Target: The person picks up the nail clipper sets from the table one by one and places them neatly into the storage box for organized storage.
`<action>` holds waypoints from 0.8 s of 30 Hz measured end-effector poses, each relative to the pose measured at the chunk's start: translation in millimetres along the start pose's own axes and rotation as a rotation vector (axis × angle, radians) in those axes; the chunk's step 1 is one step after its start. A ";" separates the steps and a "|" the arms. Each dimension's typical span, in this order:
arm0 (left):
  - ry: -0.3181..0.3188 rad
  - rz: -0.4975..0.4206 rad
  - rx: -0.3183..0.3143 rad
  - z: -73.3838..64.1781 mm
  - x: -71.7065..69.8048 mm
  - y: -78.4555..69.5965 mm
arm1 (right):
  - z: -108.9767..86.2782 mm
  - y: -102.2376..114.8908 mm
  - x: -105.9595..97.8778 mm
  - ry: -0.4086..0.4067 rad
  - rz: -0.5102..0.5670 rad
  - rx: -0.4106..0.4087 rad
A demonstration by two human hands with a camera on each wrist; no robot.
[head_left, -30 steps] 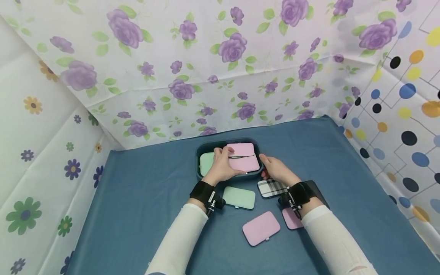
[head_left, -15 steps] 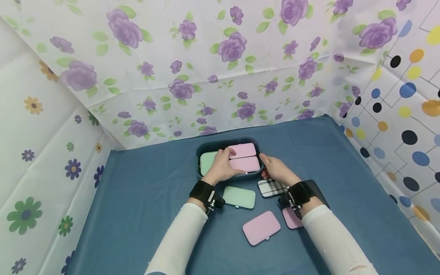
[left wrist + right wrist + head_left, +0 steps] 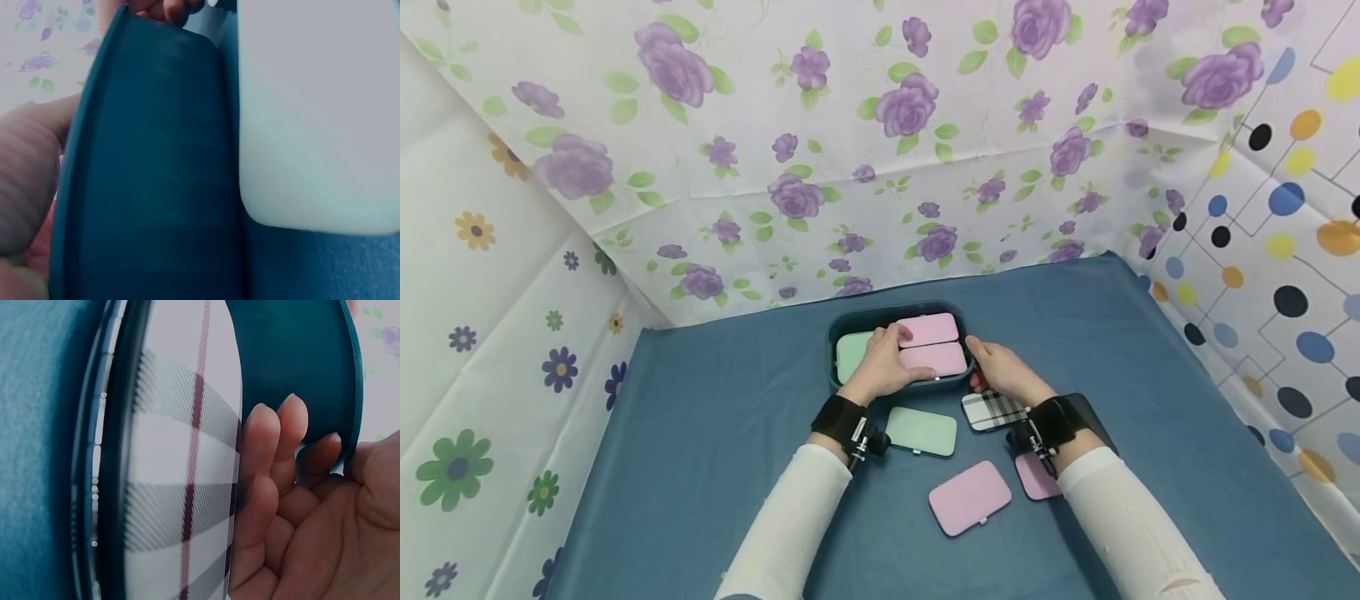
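A dark teal tray point(image 3: 887, 307) stands at the back with flat rounded cases in it: a green one point(image 3: 850, 357) at the left, a far pink one point(image 3: 934, 328) and a near pink one point(image 3: 946, 359) at the right. My left hand point(image 3: 882, 364) reaches over the front rim and grips the near pink case, thumb along its near edge, fingertips by the seam between the pink pair. My right hand point(image 3: 1006, 370) holds the tray's right end, thumb at the rim, fingers against the outer wall point(image 3: 300, 356). In the left wrist view the tray wall point(image 3: 150, 156) hides the left fingers.
In front of the tray lie a green case point(image 3: 921, 432), a plaid case point(image 3: 992, 410) close under the right hand, a pink case point(image 3: 971, 498) and another pink case point(image 3: 1036, 477) partly under the right wrist. Flowered cloth point(image 3: 850, 167) hangs behind the blue-covered table point(image 3: 722, 450).
The pink cases in the tray have shifted slightly right, and the dark gap between them has narrowed. My left fingers moved slightly with them; the right hand has stayed at the tray's end.
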State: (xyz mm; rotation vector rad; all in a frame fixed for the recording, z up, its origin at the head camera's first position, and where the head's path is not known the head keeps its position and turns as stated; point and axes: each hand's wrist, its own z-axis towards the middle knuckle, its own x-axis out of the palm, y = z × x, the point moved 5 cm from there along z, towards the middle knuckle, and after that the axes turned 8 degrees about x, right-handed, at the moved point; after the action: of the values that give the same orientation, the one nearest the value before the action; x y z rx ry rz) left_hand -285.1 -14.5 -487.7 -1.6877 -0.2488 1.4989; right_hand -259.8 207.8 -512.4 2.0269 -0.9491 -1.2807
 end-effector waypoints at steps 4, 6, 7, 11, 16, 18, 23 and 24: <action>-0.056 -0.052 0.005 -5.9 -8.7 2.3 | 0.7 -0.3 0.5 0.007 0.004 0.000; -0.119 -0.089 0.024 -11.6 -17.5 3.4 | 0.9 -1.1 0.5 0.011 0.009 0.001; -0.161 -0.112 0.034 -15.1 -23.0 4.5 | 1.0 -1.5 0.6 0.013 0.011 0.002; -0.366 -0.213 0.077 -34.9 -48.3 11.5 | 1.0 -2.4 0.2 0.017 0.018 0.006; -0.572 -0.294 0.038 -66.4 -69.4 33.6 | -0.1 -1.3 -0.5 0.017 0.020 0.010; -0.609 -0.308 -0.005 -76.9 -71.5 45.0 | -0.7 -0.8 -0.6 0.018 0.017 0.010; -0.595 -0.338 -0.109 -94.6 -68.2 65.5 | -2.1 0.8 -0.7 0.009 0.013 0.014; -0.584 -0.349 -0.127 -96.9 -67.1 68.0 | -2.2 1.1 -0.5 0.009 0.012 0.015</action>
State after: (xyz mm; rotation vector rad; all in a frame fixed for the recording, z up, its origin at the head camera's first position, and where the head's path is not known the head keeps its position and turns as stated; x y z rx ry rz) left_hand -241.8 -143.4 -492.9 -1.1782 -0.9155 1.6913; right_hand -258.2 207.7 -510.5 2.0340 -0.9680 -1.2612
